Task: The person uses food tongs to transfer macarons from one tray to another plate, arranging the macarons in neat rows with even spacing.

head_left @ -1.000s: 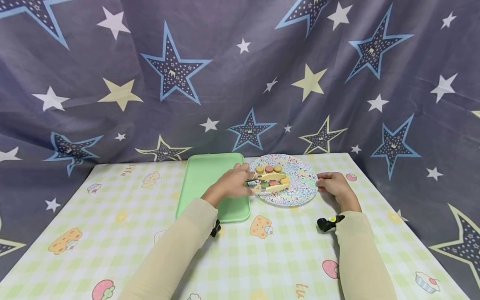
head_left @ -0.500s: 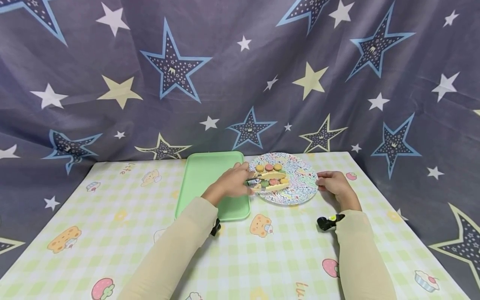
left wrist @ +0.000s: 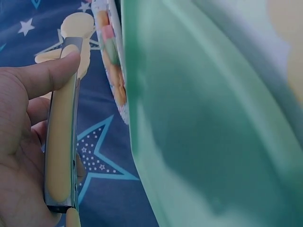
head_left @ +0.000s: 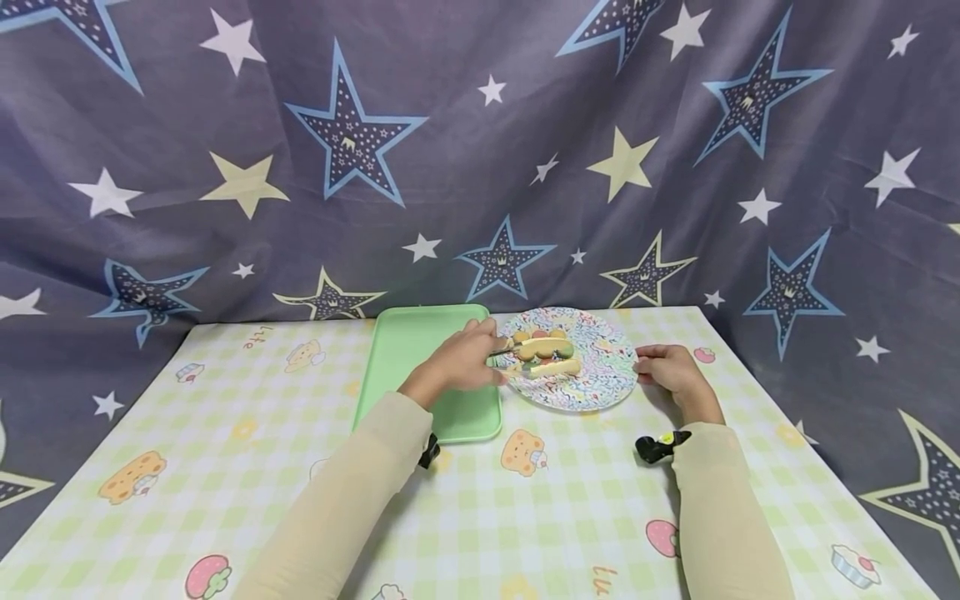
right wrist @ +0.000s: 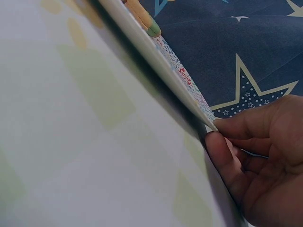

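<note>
My left hand (head_left: 467,360) grips a pair of tongs with yellow handle panels (left wrist: 59,142), thumb along the upper arm in the left wrist view. The tongs' yellow scalloped ends (head_left: 549,347) stand apart over the left half of a round speckled plate (head_left: 609,354). Small round macarons (head_left: 538,333) in yellow and pink lie there, partly hidden by the upper end; others show between the ends. At the plate's right edge, my right hand (head_left: 673,377) pinches the rim between thumb and fingers. In the right wrist view this rim (right wrist: 189,97) stands slightly above the cloth.
A light green rectangular tray (head_left: 401,350) lies left of the plate, partly under my left forearm and hand. A checked cloth (head_left: 585,500) with printed pictures covers the table. Behind hangs a dark curtain (head_left: 442,183) with stars.
The tongs have turned and their upper end has shifted back over the rear row of macarons, hiding more of them. My right hand keeps its hold on the plate's rim.
</note>
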`<state>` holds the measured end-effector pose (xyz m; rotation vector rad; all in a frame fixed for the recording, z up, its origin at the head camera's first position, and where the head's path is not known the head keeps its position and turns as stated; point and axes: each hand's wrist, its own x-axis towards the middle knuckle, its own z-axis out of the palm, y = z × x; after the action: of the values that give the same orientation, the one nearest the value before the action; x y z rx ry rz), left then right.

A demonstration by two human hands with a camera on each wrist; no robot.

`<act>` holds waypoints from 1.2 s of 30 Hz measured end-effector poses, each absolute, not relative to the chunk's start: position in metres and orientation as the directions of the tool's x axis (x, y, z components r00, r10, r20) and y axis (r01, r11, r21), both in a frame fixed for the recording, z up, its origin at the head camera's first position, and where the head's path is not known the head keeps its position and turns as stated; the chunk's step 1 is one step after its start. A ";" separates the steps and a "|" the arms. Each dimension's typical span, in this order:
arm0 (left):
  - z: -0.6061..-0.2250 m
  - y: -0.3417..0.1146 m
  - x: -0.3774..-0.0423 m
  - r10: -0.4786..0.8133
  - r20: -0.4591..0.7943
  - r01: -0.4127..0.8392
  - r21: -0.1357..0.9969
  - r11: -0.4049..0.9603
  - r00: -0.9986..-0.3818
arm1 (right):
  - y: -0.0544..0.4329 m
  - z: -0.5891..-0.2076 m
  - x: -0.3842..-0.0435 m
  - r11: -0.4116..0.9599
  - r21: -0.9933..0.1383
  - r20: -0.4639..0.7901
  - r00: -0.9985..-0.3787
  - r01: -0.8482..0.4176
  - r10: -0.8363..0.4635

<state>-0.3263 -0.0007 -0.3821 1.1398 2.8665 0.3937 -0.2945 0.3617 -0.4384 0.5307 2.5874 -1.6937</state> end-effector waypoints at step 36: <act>-0.383 -0.201 -0.320 0.402 0.199 0.448 0.331 0.831 -0.894 | 0.362 -0.442 -0.295 0.362 -0.901 -0.156 -0.956 0.240 0.247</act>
<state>-0.3203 -0.2015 -0.3828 0.7271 3.1214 0.6122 -0.2945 0.3621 -0.4420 0.4646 2.5976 -1.7159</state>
